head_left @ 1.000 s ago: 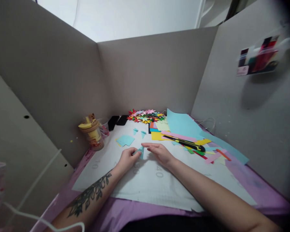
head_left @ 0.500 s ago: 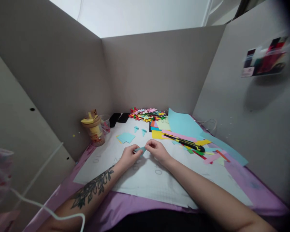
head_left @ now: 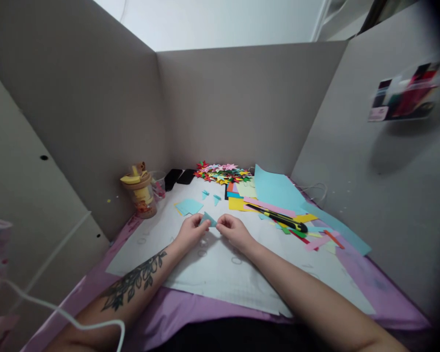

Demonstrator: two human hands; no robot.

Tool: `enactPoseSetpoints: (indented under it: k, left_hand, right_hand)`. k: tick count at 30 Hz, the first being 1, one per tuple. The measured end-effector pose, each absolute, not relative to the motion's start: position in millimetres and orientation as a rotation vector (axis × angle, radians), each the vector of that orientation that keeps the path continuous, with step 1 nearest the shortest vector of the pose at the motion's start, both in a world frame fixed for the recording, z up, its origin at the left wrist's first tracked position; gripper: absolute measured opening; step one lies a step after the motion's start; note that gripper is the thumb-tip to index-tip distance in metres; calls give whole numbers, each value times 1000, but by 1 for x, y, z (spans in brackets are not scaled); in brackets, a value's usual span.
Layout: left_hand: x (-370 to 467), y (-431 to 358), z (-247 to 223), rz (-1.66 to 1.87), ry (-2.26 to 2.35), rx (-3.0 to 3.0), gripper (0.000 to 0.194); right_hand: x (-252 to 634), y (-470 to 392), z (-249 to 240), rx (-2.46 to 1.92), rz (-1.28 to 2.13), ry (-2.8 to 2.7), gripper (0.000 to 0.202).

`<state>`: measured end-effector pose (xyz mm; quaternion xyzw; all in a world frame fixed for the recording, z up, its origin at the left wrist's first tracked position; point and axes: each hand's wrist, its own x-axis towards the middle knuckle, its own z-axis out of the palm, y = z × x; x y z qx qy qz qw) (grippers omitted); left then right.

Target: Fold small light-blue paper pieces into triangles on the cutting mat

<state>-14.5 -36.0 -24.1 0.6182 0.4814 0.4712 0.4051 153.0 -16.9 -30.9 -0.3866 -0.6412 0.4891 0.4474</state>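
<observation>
A small folded piece of light blue paper is held up between my two hands, over the white sheet. My left hand pinches its left side, thumb in front. At its lower right corner, my right hand closes thumb and fingertips on the paper. Just beyond lie two small folded blue paper pieces. Left of them rests a stack of blue paper squares, with a yellow edge showing beneath.
A black and yellow box cutter lies right among paper strips and scraps. Large blue sheets lean behind. Colourful paper stars are heaped at the back. Left stand a brown cup and two black phones.
Both hands have turned the blue paper, which now shows a wider, triangular face. The view has shifted slightly.
</observation>
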Motion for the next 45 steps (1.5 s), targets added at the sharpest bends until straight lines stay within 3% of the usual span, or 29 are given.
enactPoseSetpoints:
  k: [3,7,9,12,14,20,32,45]
  left_hand:
    - [-17,-35,-29,1311,1118,1594,34]
    - [-20,-36,-31,1382,980,1864,71]
    - [-20,-38,-29,1339,1013,2000,65]
    - [-19,-40,-27,1308,1070,2168,29]
    - [-19,-40,-27,1324,1096,2236,12]
    - [-22,-37,-29,1423,1154,2319,5]
    - [-19,-41,-28,1295,1178,2334,8]
    - [-16,-35,-28,1102,1401,1946,23]
  right_hand:
    - [154,-15,-30,-951,1397,-1432,15]
    - [159,-13,-28,-873,1837,-1167,17]
    - [162,-14,-26,-849,1998,-1149,17]
    - [163,-16,-24,-883,2084,-1208,15]
    - [162,-18,-23,-923,2026,-1234,16]
    - [158,-18,-25,-906,1690,-1372,18]
    - [160,-21,-23,-863,1638,-1587,19]
    - [166,-18,-24,-1002,1174,-1789,12]
